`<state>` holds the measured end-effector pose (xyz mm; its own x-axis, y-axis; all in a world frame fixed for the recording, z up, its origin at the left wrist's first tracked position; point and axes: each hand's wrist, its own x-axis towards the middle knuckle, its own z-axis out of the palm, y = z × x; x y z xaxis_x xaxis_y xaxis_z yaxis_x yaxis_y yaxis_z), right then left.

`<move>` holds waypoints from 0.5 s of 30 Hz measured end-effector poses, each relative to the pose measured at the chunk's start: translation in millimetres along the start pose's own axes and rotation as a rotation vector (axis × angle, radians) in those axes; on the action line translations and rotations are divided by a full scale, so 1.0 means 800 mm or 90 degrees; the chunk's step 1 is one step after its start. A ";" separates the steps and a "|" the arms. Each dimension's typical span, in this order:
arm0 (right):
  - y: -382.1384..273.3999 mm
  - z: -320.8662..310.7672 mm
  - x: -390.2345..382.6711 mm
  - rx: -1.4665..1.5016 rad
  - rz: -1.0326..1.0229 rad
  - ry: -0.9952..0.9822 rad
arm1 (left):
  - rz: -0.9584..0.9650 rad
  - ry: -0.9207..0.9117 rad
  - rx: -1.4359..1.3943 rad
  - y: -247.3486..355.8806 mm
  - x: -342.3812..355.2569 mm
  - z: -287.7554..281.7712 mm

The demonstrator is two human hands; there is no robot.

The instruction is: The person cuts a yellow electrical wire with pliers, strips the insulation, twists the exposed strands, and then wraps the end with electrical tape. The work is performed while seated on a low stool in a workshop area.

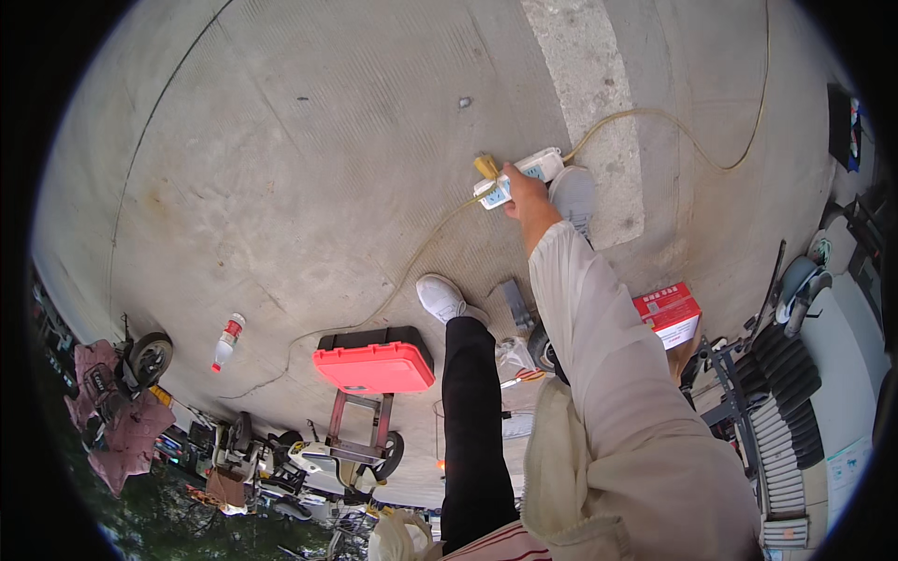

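Note:
My right hand (526, 194), at the end of a pale, loose sleeve, grips a white power strip (545, 162) with blue socket faces. The thumb lies over the strip's top and the other fingers are mostly hidden beneath it. At the strip's left end, a yellow plug (485, 166) sits against its edge; whether its pins are in a socket, I cannot tell. A thin yellowish cord (409, 269) runs from there down to the left. From the other end, a thicker yellow cable (645, 111) curves off to the right. My left hand is out of view.
One white shoe (440, 297) stands left of the strip; another shoe (572, 198) is close beside my right hand. A red and black case (376, 361), a bottle (227, 342) and a red and white box (670, 313) rest on the concrete. Parked scooters (323, 460) line the lower left.

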<state>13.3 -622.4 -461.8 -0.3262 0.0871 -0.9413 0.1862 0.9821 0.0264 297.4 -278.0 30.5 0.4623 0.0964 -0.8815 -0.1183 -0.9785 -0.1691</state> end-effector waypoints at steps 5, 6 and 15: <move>-0.016 -0.073 -0.058 -0.018 -0.253 0.285 | 0.061 -0.001 0.032 0.030 -0.009 0.006; -0.013 -0.115 -0.082 0.002 -0.290 0.354 | 0.087 -0.005 0.042 0.044 -0.008 0.006; 0.125 -0.657 -0.364 0.010 -0.119 0.217 | 0.335 -0.037 0.145 0.247 -0.134 0.018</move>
<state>-360.1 -462.2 -8.6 -0.6445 -0.0401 -0.7636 0.1077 0.9839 -0.1426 211.7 -479.4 85.3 0.2419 -0.3769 -0.8941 -0.5081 -0.8343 0.2142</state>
